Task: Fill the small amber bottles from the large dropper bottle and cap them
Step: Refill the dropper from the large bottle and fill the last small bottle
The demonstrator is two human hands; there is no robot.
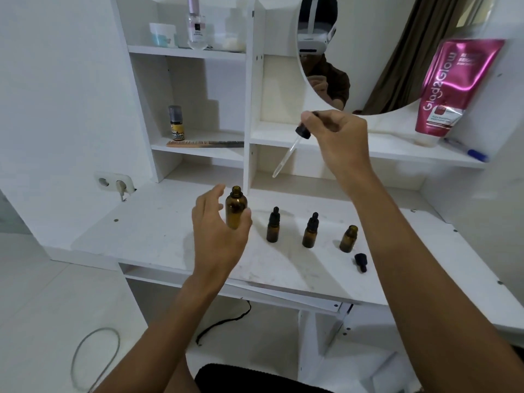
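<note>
The large amber bottle (236,209) stands uncapped on the white desk (158,239). My left hand (218,228) curls around it with fingers apart, thumb at its right side; whether it touches is unclear. My right hand (337,137) is raised above the desk, pinching the black bulb of the large dropper (292,143), whose glass pipette slants down to the left. To the right stand three small amber bottles: two capped, one (273,229) and another (310,231), and an uncapped one (348,239). Its black dropper cap (360,262) lies on the desk in front of it.
Behind the desk are white shelves holding a comb (204,143), a small yellow-labelled bottle (175,123), jars and a clear bottle (197,26). A round mirror (368,52), a pink tube (450,89) and a blue pen (467,150) are at the right. A wall socket (114,182) sits at the left.
</note>
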